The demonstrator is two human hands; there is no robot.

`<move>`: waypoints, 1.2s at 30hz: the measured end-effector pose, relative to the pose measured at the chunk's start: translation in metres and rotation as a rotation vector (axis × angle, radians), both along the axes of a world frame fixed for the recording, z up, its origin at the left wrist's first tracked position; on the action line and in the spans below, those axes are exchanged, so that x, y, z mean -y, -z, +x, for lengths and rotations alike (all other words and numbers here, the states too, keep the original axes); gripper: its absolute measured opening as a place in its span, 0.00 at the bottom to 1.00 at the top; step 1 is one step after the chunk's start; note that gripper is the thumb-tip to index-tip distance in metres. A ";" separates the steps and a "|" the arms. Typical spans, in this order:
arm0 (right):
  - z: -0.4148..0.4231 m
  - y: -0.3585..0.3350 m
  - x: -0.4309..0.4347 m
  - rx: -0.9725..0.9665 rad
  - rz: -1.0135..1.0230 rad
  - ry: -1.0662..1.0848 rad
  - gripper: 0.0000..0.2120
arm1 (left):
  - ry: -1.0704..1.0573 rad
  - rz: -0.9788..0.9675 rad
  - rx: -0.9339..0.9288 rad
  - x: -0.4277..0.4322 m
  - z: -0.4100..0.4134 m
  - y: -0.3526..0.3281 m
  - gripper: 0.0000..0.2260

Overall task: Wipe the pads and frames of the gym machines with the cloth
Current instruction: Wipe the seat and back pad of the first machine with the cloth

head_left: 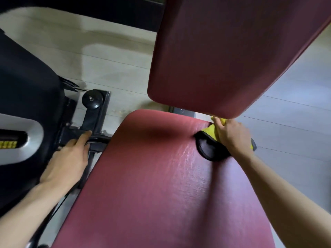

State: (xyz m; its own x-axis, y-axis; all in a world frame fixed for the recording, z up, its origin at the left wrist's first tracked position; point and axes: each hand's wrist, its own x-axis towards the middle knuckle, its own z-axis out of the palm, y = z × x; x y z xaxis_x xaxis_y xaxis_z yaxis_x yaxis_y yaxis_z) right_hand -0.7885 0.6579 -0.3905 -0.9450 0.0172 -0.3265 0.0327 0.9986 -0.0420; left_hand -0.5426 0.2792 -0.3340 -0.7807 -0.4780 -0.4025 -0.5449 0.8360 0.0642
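Head view: the red seat pad (161,176) fills the lower middle, and its near end is cut off by the bottom edge. At the far right corner of the seat pad lies the cloth (208,140), yellow with a black side, and it touches the pad surface. The right hand (232,135) lies on top of the cloth with fingers stretched out and presses it down. The hand covers much of the cloth. The fingertips reach the lower edge of the dark red back pad (223,56), which stands above the far end of the seat pad and is cut off at the top.

Left of the seat pad, the left hand (68,158) rests flat on the black frame (93,120), with the fingers straight along a bar; it does not grasp anything. Beyond this hand, a round black knob (92,99) sits on the frame. Further left of the seat pad is a black machine cover (26,83) with a silver panel (34,127), blurred and partly out of view. In the panel's slot, yellow blocks (8,144) show marks that are too blurred to read. The pale floor (114,56) lies beyond the seat pad.
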 end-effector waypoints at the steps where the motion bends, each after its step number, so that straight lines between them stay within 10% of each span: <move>1: -0.001 0.001 -0.004 0.004 -0.003 0.052 0.31 | 0.002 0.009 -0.008 -0.002 0.001 -0.002 0.20; 12: 0.013 0.006 0.100 -0.033 -0.198 -0.090 0.21 | 0.070 -0.029 0.060 0.000 0.002 0.001 0.34; 16: 0.035 0.015 0.193 -0.082 -0.082 -0.507 0.23 | 0.060 -0.026 0.055 -0.002 0.001 0.001 0.33; 26: 0.038 -0.007 0.225 -0.009 -0.150 -0.661 0.16 | -0.016 0.083 0.027 -0.004 -0.004 -0.008 0.28; 36: -0.003 0.010 0.035 0.049 -0.007 0.003 0.27 | -0.001 0.073 0.004 -0.003 -0.002 -0.005 0.26</move>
State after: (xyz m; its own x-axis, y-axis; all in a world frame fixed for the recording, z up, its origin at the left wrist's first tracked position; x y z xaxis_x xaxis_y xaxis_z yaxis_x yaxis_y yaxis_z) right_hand -0.7917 0.6227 -0.4006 -0.9278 0.0180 -0.3726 0.0383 0.9982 -0.0470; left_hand -0.5444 0.2820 -0.3288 -0.7783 -0.4482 -0.4398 -0.5463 0.8286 0.1224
